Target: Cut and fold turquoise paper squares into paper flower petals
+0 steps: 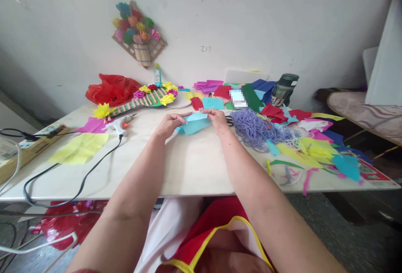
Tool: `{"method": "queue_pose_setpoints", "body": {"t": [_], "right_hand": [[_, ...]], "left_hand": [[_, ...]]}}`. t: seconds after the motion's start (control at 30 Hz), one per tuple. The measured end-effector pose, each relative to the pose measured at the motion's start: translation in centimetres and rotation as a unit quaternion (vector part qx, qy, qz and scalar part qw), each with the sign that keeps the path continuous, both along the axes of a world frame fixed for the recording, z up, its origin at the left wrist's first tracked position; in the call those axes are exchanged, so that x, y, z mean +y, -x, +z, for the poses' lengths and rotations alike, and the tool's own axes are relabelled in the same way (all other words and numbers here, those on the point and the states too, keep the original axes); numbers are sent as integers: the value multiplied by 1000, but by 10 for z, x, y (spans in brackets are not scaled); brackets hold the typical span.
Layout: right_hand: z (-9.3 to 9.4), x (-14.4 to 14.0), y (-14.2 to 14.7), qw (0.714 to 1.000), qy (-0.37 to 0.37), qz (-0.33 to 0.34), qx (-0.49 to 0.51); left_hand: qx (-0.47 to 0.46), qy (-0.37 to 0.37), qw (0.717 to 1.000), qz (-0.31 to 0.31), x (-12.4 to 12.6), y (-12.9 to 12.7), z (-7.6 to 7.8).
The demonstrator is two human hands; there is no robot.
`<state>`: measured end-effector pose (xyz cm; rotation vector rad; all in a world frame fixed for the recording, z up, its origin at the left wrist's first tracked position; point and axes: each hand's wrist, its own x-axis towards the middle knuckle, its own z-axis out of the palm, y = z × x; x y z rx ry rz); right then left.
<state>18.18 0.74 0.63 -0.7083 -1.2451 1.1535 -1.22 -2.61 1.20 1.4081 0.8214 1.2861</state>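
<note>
Both hands' grip (169, 124) (216, 119) on light-blue paper sheet (194, 124), flat on table (194, 168).

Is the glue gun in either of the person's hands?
No: the glue gun lies on the table to the left, while the left hand and right hand hold a light blue paper.

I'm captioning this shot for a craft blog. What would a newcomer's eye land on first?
First, the two hands, left hand and right hand, pinching a light blue paper sheet at the middle of the white table. Next, the bright heap of coloured paper scraps and lilac cord to the right. Then the paper-flower plaque on the wall.
</note>
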Motion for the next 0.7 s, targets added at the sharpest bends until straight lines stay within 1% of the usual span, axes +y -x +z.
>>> {"method": "queue_pose_setpoints", "body": {"t": [0.1, 0.17, 0.3, 0.37, 0.43, 0.57, 0.7], "right_hand": [[-1, 0, -2, 999, 38, 26, -13], [-1, 1, -2, 998, 47, 21, -26], [-2, 2, -3, 997, 47, -6, -57], [-1, 1, -3, 996, 56, -9, -70], [-1, 0, -4, 995, 71, 5, -70], [0, -3, -4, 991, 105, 58, -61], [0, -4, -2, 987, 108, 77, -86]], "left_hand": [[-31, 39, 997, 51, 5, 2, -4], [-55, 51, 995, 62, 7, 2, -6], [-84, 62, 994, 30, 5, 3, -4], [-85, 78, 993, 14, 3, 4, -2], [-84, 91, 992, -7, 3, 5, -1], [-90, 109, 989, -37, 6, 7, -3], [-58, 131, 990, -18, 6, 7, -4]]}}
